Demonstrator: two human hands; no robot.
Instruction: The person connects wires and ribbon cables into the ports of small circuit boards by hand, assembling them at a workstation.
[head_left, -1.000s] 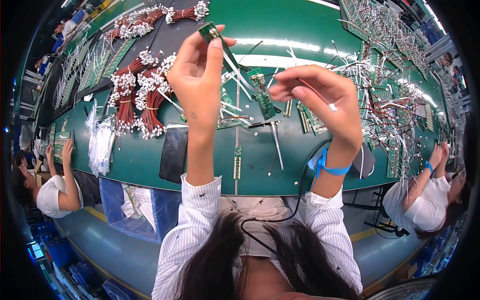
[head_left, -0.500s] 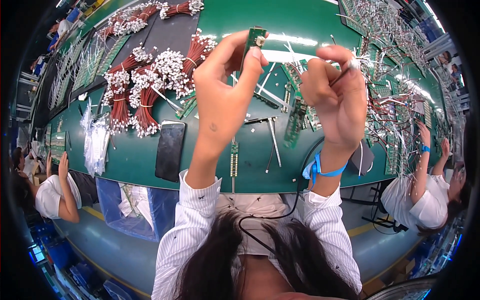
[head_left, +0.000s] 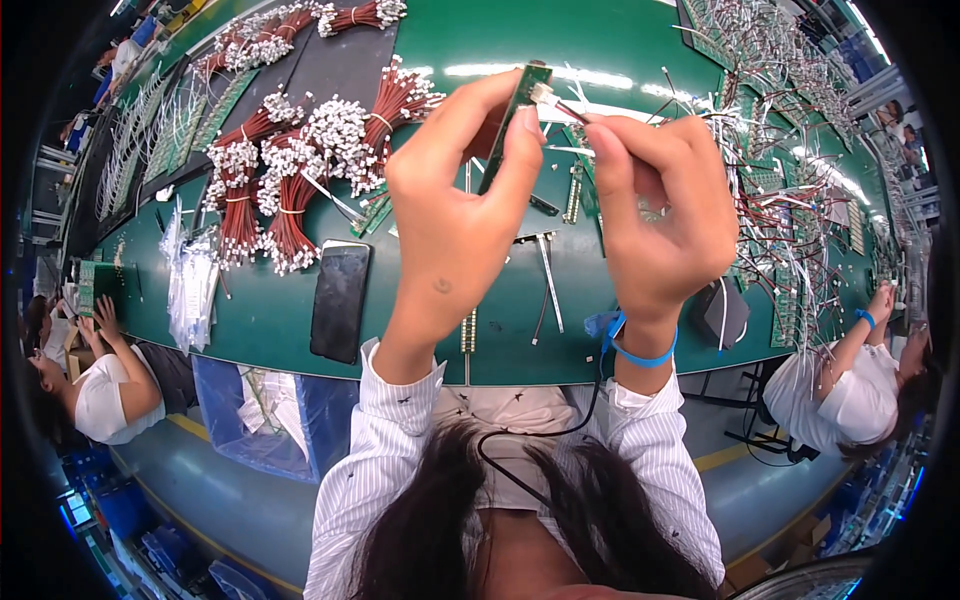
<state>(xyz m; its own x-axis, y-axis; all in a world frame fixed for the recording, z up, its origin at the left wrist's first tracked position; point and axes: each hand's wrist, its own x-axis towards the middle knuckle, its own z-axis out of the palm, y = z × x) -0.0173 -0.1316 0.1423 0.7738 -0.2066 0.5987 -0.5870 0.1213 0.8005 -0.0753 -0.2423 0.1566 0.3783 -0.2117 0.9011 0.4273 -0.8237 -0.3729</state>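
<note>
Upright in my left hand (head_left: pixel 450 200) is a narrow green circuit board (head_left: pixel 526 82), pinched between thumb and fingers. A small white connector (head_left: pixel 542 93) sits on its face, near the upper end. My right hand (head_left: pixel 670 205) pinches a thin dark wire lead (head_left: pixel 573 112) between thumb and forefinger. The lead's white end meets the board's connector; whether it is seated cannot be made out. Both hands are raised above the green table (head_left: pixel 420 340).
Bundles of red-brown wires (head_left: pixel 290 225) with white plugs lie left, beside a black phone (head_left: pixel 340 300) and clear plastic bags (head_left: pixel 190 285). Wired boards (head_left: pixel 790 220) crowd the right. A blue-lined bin (head_left: pixel 255 415) stands below the table edge. Co-workers sit on both sides.
My right hand has turned and moved left, bringing the lead to the board. The blurred green strip below that hand no longer shows there. My left hand has shifted slightly right.
</note>
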